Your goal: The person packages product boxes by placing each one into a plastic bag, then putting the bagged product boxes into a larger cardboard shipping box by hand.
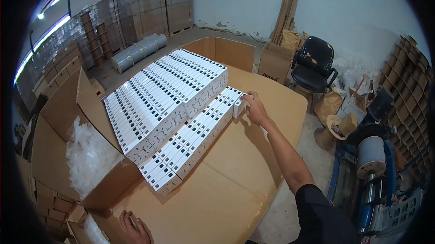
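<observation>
"Two of our hands are in view, our right hand [256, 109] and our left hand [134, 229]. What do we have in the right?"

"We have its fingers pinching a small white rectangular box [239, 108], to the right of the tall block of narrow white boxes with black square marks [165, 96]. Along the near right side of that block runs a lower row of similar white boxes [199, 135], and our pinched box sits at its far end. We cannot tell whether they touch."

"And our left?"

"On the near side of the tall block, its fingers loosely bent and slightly apart, with nothing that we can see between them."

"What carries it all?"

"We see a worktop covered in brown cardboard [240, 167] beneath the tall block. Left of the block stands an open brown cardboard carton [54, 128] with crumpled clear plastic [88, 160]; well apart, to its right, a worn black armchair [312, 69]."
</observation>
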`<state>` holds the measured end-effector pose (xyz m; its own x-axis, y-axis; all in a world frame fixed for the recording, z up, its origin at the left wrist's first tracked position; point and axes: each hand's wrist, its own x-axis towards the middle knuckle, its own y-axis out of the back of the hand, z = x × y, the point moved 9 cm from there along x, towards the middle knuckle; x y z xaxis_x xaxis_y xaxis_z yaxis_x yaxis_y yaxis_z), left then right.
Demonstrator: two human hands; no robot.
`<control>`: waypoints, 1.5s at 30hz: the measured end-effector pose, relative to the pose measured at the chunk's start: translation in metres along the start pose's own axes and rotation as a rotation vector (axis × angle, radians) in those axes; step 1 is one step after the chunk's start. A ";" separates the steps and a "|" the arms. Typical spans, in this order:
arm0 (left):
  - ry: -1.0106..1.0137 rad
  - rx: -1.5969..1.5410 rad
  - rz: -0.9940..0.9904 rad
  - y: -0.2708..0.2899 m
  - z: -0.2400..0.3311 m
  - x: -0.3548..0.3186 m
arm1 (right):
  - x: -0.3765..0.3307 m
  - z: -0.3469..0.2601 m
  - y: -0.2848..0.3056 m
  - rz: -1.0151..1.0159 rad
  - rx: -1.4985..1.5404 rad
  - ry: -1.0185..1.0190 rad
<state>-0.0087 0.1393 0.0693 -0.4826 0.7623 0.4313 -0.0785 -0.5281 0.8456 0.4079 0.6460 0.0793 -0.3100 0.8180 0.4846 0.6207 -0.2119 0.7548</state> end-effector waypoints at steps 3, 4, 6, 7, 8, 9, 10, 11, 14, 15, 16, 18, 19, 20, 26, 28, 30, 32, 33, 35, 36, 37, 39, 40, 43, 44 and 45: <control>0.026 0.015 -0.010 -0.002 -0.003 -0.001 | 0.001 0.007 0.001 0.058 0.047 0.011; 0.040 0.015 -0.014 -0.004 -0.005 -0.001 | 0.002 0.009 0.004 0.100 0.051 0.046; 0.039 0.009 -0.021 -0.006 -0.007 -0.001 | 0.003 0.013 0.008 0.139 0.060 0.079; 0.039 0.001 -0.026 -0.007 -0.008 -0.001 | 0.005 0.020 0.003 0.073 0.116 0.025; 0.041 0.005 -0.028 -0.007 -0.008 -0.001 | 0.004 0.026 -0.002 0.007 0.171 -0.028; 0.071 -0.004 -0.043 -0.007 -0.008 -0.001 | 0.001 0.026 -0.001 0.003 0.175 -0.027; 0.101 -0.013 -0.058 -0.008 -0.011 -0.002 | -0.002 0.024 0.004 0.046 0.163 -0.004; 0.104 -0.010 -0.058 -0.011 -0.014 -0.005 | -0.006 0.021 0.010 0.089 0.151 0.020; 0.149 -0.170 -0.039 -0.025 -0.031 -0.013 | -0.021 0.018 0.014 0.084 0.070 0.050; 0.153 -0.207 -0.026 -0.026 -0.034 -0.014 | -0.028 0.016 0.016 0.082 0.072 0.053; 0.156 -0.244 -0.013 -0.027 -0.036 -0.015 | -0.036 0.016 0.018 0.089 0.092 0.015; 0.161 -0.235 -0.013 -0.030 -0.040 -0.015 | -0.050 0.012 0.021 0.093 0.113 -0.020; 0.162 -0.228 -0.016 -0.030 -0.041 -0.013 | -0.058 0.010 0.024 0.093 0.124 -0.071; 0.166 -0.227 -0.016 -0.028 -0.040 -0.014 | -0.066 0.007 0.026 0.093 0.135 -0.121; 0.156 -0.185 -0.017 -0.024 -0.044 -0.019 | -0.113 -0.051 0.041 0.178 0.224 -0.089; 0.111 -0.215 -0.025 -0.021 -0.035 -0.015 | -0.129 -0.064 0.040 0.180 0.291 -0.089; 0.123 -0.206 -0.029 -0.022 -0.036 -0.017 | -0.143 -0.084 0.033 0.172 0.373 -0.086; 0.148 -0.184 -0.032 -0.020 -0.041 -0.020 | -0.159 -0.109 0.019 0.078 0.549 -0.258; 0.132 -0.197 -0.040 -0.019 -0.037 -0.018 | -0.165 -0.121 0.019 0.068 0.553 -0.252; 0.112 -0.211 -0.046 -0.021 -0.039 -0.019 | -0.176 -0.146 0.010 0.040 0.585 -0.250; 0.123 -0.206 -0.044 -0.023 -0.041 -0.019 | -0.182 -0.157 0.006 0.029 0.590 -0.245; 0.107 -0.208 -0.031 -0.021 -0.042 -0.020 | -0.187 -0.171 -0.001 0.019 0.598 -0.227; 0.108 -0.206 -0.017 -0.019 -0.042 -0.022 | -0.194 -0.203 -0.008 -0.011 0.628 -0.210; 0.099 -0.200 -0.018 -0.018 -0.040 -0.021 | -0.196 -0.213 -0.013 -0.027 0.635 -0.204; 0.108 -0.213 -0.023 -0.015 -0.037 -0.018 | -0.205 -0.251 -0.029 -0.149 0.657 -0.131; 0.109 -0.239 -0.027 -0.013 -0.038 -0.018 | -0.208 -0.263 -0.035 -0.171 0.669 -0.123; 0.127 -0.229 -0.022 -0.013 -0.041 -0.018 | -0.211 -0.273 -0.039 -0.189 0.670 -0.116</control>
<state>-0.0348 0.1171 0.0378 -0.5832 0.7292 0.3581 -0.2786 -0.5936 0.7550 0.2525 0.3357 0.0680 -0.4004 0.8679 0.2941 0.8852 0.2833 0.3690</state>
